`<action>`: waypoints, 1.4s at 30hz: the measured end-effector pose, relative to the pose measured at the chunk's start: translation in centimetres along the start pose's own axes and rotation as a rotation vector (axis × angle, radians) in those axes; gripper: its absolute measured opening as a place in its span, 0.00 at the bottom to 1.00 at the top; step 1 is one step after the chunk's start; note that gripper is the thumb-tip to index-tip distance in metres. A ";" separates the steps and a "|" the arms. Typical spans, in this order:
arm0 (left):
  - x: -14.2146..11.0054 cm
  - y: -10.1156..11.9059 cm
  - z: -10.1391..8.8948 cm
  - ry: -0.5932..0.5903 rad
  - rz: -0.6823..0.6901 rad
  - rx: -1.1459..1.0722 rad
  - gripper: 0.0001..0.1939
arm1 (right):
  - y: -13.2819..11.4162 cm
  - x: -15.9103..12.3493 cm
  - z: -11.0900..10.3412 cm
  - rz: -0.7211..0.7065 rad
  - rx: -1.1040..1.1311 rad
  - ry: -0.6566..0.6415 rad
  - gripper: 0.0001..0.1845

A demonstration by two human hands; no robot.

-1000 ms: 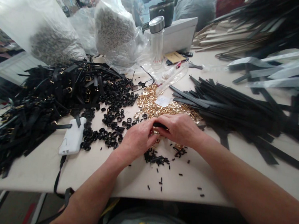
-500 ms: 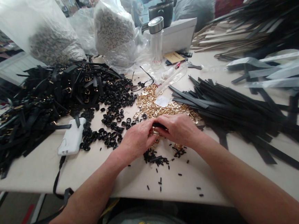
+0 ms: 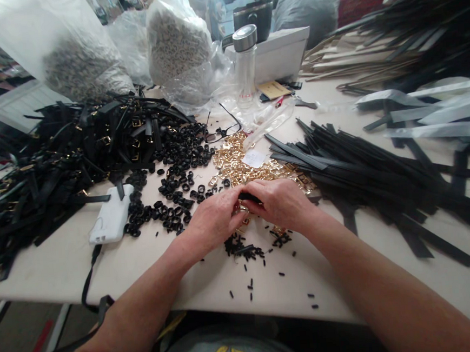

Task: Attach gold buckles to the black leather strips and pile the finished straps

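A black strap (image 3: 250, 197) is held between the left hand (image 3: 217, 215) and the right hand (image 3: 283, 202), just above the table (image 3: 203, 287). Each grip is drawn nearly closed, fingers and thumb curled in on the strap from its own side; how firmly they press cannot be told. A gold glint shows under the fingers, but whether that piece is held or lies beneath is unclear.

The likeliest trouble is a slip: the strap looks narrow and mostly covered, so a loosened thumb on either side could let it twist or shift. If a small part is pinched with it, it could drop among the black pegs (image 3: 240, 246) on the near side of the grip, or the gold buckles (image 3: 234, 160) just beyond it, and be hard to pick out. A forearm or wrist swept sideways could also scatter the pegs toward the near edge, or the black rings (image 3: 174, 220) to the left of the grip.

The strap's visible stretch has its long axis running left to right, from one hand across to the other, its right end dipping slightly toward the person. Both ends are hidden by fingers, so which one leads cannot be told.
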State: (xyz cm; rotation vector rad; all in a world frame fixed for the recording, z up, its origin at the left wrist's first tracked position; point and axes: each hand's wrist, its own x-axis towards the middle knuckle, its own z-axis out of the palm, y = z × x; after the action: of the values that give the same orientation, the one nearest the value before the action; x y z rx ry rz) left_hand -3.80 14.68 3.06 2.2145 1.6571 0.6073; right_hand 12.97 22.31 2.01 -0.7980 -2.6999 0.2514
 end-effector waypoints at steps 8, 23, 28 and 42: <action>-0.2 -0.2 0.1 0.004 0.012 0.018 0.20 | 0.0 0.0 -0.2 -0.010 0.005 -0.015 0.16; -0.3 -0.2 0.0 -0.010 0.028 0.029 0.21 | 0.1 -0.1 -0.3 -0.017 0.012 -0.007 0.16; -0.3 -0.2 0.0 -0.005 0.027 0.029 0.22 | 0.0 -0.1 -0.4 -0.019 0.021 -0.001 0.16; -0.3 -0.3 0.1 -0.008 0.029 0.034 0.21 | 0.2 -0.1 -0.1 -0.029 0.033 0.004 0.16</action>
State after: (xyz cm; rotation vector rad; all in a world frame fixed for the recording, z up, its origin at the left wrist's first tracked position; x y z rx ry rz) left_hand -4.09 14.47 2.77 2.2655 1.6463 0.5802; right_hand 13.17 22.46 2.05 -0.7484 -2.6944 0.2869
